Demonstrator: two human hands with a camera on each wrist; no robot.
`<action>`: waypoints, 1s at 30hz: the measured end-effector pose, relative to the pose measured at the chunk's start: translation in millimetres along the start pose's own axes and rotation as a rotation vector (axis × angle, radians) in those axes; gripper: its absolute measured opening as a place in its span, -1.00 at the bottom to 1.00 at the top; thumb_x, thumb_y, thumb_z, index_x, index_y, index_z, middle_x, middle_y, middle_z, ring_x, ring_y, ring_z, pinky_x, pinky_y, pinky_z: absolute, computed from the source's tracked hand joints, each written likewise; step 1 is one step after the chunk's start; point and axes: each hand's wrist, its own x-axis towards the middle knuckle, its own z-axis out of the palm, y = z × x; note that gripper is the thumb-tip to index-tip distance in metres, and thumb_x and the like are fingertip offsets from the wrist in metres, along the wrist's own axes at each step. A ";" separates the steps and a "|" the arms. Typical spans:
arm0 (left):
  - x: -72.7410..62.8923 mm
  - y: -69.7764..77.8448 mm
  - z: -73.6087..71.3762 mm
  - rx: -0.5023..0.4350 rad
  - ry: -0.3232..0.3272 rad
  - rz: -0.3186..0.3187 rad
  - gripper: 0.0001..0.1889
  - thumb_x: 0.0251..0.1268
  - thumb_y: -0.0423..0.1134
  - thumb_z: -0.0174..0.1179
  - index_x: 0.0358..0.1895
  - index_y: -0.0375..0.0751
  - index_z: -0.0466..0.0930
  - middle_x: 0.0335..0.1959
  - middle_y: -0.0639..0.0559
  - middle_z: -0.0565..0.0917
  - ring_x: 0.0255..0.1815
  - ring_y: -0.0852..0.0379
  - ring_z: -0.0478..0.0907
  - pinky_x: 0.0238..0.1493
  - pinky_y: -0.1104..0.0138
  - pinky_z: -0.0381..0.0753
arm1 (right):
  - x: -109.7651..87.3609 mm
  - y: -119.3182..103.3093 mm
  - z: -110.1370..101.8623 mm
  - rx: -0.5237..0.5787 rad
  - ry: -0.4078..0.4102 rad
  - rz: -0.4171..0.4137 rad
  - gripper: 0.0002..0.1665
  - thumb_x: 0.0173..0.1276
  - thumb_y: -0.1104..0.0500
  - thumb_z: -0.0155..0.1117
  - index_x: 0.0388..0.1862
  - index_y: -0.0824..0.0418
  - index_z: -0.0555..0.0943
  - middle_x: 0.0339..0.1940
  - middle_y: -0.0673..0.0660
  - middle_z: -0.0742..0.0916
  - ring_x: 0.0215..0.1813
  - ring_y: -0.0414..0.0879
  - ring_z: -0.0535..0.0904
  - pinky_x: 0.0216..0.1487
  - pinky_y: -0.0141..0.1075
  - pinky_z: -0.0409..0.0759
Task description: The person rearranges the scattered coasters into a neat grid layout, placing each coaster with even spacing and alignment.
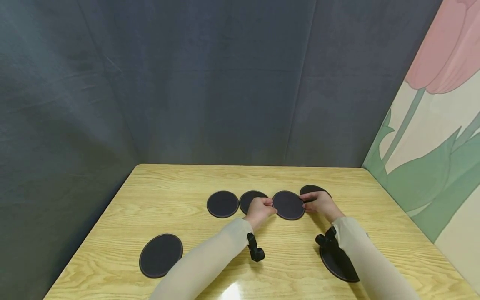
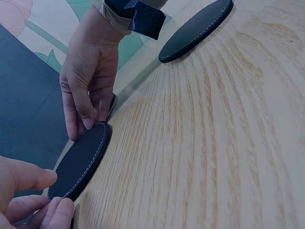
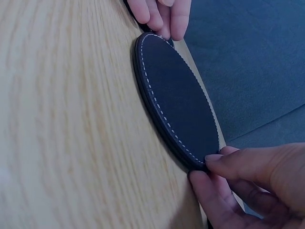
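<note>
A round black coaster [image 1: 288, 205] with pale stitching round its rim lies between my two hands on the table. My left hand [image 1: 260, 212] holds its left edge with thumb and fingertips. At the opposite edge, my right hand [image 1: 321, 205] pinches it, the thumb [image 3: 215, 158] over the rim and fingers against the side. In the right wrist view the side of this coaster looks layered; whether it is one or two pieces I cannot tell. Partly behind my left hand is another coaster [image 1: 250, 199], and one more coaster [image 1: 312, 189] is partly covered by my right hand.
Left of the hands lies a coaster [image 1: 223, 204] in the same row. Closer to me are a coaster [image 1: 161, 255] at left and a coaster [image 1: 339, 263] partly under the right forearm. A dark curtain [image 1: 213, 83] hangs behind the wooden table [image 1: 168, 179].
</note>
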 end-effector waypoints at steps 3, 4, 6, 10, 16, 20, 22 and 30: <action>0.5 -1.2 -0.7 -0.005 -0.017 -0.005 -0.51 0.19 -0.47 0.26 0.24 -0.40 0.48 0.13 -0.20 0.59 0.15 -0.05 0.55 0.03 0.28 0.63 | 0.3 0.4 0.3 0.001 -0.002 -0.003 -0.51 0.21 0.54 0.25 0.15 0.64 0.46 0.05 0.43 0.65 -0.34 -0.22 0.69 -0.23 -0.32 0.71; 0.8 -1.5 -0.8 -0.007 -0.022 -0.009 -0.50 0.19 -0.47 0.26 0.24 -0.39 0.48 0.14 -0.20 0.59 0.16 -0.05 0.54 0.04 0.28 0.62 | 0.3 0.4 0.2 -0.002 -0.003 -0.004 -0.51 0.21 0.54 0.25 0.15 0.64 0.46 0.06 0.44 0.64 -0.34 -0.23 0.69 -0.22 -0.32 0.71; 1.1 -2.0 -1.2 0.006 -0.031 0.000 -0.50 0.18 -0.47 0.26 0.25 -0.41 0.47 0.16 -0.21 0.58 0.16 -0.05 0.53 0.04 0.28 0.62 | 0.2 0.0 0.5 -0.001 0.001 -0.002 -0.51 0.21 0.54 0.25 0.15 0.63 0.46 0.08 0.46 0.63 -0.34 -0.22 0.70 -0.22 -0.31 0.71; 2.1 -1.8 -1.1 0.015 -0.034 0.007 -0.50 0.17 -0.47 0.27 0.23 -0.44 0.47 0.14 -0.22 0.58 0.12 -0.04 0.54 0.03 0.28 0.62 | 0.0 -1.9 0.4 -0.020 -0.003 0.001 -0.49 0.20 0.56 0.24 0.16 0.61 0.47 0.12 0.48 0.60 -0.30 -0.23 0.69 -0.18 -0.29 0.71; 3.9 0.6 -1.1 0.019 -0.056 0.006 -0.49 0.16 -0.49 0.27 0.23 -0.47 0.46 0.16 -0.22 0.56 0.13 -0.04 0.53 0.06 0.27 0.61 | 0.0 -4.9 -0.3 -0.030 -0.003 0.010 -0.49 0.20 0.56 0.24 0.17 0.60 0.47 0.09 0.46 0.62 -0.29 -0.21 0.68 -0.18 -0.28 0.71; 5.0 3.0 -1.7 0.057 -0.076 0.004 -0.48 0.17 -0.47 0.28 0.24 -0.46 0.46 0.21 -0.23 0.54 0.21 -0.08 0.49 0.12 0.24 0.59 | -1.4 -6.0 -1.1 -0.016 -0.003 0.009 -0.47 0.20 0.56 0.24 0.19 0.62 0.44 0.14 0.49 0.59 -0.27 -0.23 0.68 -0.17 -0.28 0.71; 5.8 3.7 -2.2 0.076 -0.085 0.001 -0.47 0.16 -0.46 0.28 0.25 -0.45 0.46 0.22 -0.24 0.54 0.23 -0.09 0.48 0.13 0.23 0.58 | -1.9 -5.7 -1.5 -0.020 -0.009 0.002 -0.46 0.21 0.56 0.24 0.19 0.64 0.42 0.17 0.51 0.56 -0.26 -0.24 0.68 -0.16 -0.28 0.70; 7.9 2.6 -4.7 0.088 -0.101 -0.025 -0.47 0.17 -0.44 0.30 0.25 -0.42 0.46 0.25 -0.22 0.52 0.27 -0.11 0.46 0.11 0.23 0.60 | 0.0 -4.3 -0.4 -0.015 0.000 0.010 -0.49 0.24 0.53 0.22 0.19 0.62 0.43 0.18 0.51 0.55 -0.26 -0.20 0.70 -0.17 -0.28 0.71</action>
